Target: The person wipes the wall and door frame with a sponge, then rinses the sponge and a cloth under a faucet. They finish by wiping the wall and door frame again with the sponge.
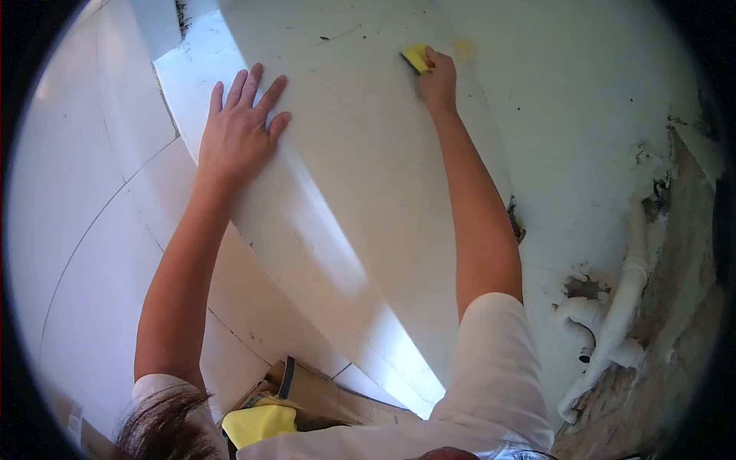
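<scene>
My left hand (pixel 244 126) lies flat with fingers spread near the left edge of a broad white surface (pixel 360 146). Nothing is in that hand. Farther out and to the right, my right hand (pixel 440 80) grips a yellow sponge (pixel 415 57) with a dark underside. The sponge is against the white surface, its right part covered by my fingers. Small dark specks and a few bits of debris (pixel 324 38) dot the surface around it.
White pipes (pixel 630 280) run along the right beside a broken hole (pixel 586 288) and a rough brown strip (pixel 644 322). Large pale tiles (pixel 84 192) cover the left. Close to my body are an open cardboard box (pixel 322 395) and a yellow cloth-like item (pixel 259 424).
</scene>
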The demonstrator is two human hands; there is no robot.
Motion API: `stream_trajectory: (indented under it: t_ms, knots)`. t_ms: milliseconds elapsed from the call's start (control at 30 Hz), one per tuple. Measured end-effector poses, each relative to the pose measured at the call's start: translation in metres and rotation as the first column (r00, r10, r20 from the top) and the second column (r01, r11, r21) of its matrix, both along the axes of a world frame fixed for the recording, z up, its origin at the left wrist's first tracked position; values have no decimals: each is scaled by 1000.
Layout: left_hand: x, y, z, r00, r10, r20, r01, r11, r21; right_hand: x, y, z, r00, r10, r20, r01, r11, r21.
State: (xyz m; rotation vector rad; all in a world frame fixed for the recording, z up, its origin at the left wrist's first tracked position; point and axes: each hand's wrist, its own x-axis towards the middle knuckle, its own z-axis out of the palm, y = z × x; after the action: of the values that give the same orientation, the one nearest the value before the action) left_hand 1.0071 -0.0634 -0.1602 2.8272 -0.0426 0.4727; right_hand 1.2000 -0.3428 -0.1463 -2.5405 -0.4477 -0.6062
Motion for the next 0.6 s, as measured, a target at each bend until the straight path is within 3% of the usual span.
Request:
stream_trajectory:
  t_ms: [67,133,200,233,300,333,467,533,600]
  knots:
    - [0,1,-1,1000,1,21,0,999,-32,-27,-24,21,995,77,63,-69,991,-118]
    - [-2,3,0,1000,10,22,-10,999,-33,-60,-73,30,999,48,19,-43,977,-210]
    - [-2,3,-2,999,7,47,-4,999,-53,-88,-143,-14,978,-79,-195,-2,923,-385]
    - [0,5,-2,999,-4,43,6,998,-56,-101,-134,-11,976,-90,-199,6,922,-388]
    - [1,3,-5,1000,-3,29,3,1000,12,-142,-117,-7,956,-295,-1,230,745,-626]
    - [-1,0,-6,1000,-9,24,9,1000,24,-135,-146,-21,962,-273,-12,206,754,-624]
    - [1,-1,-1,1000,-8,22,6,997,72,-147,-134,4,888,-448,-102,322,765,-557]
    - [1,-2,1,1000,7,27,-10,996,89,-153,-139,5,930,-365,-42,293,806,-513]
    - [1,-3,0,1000,-1,23,-1,995,97,-184,-167,4,931,-340,130,361,817,-449]
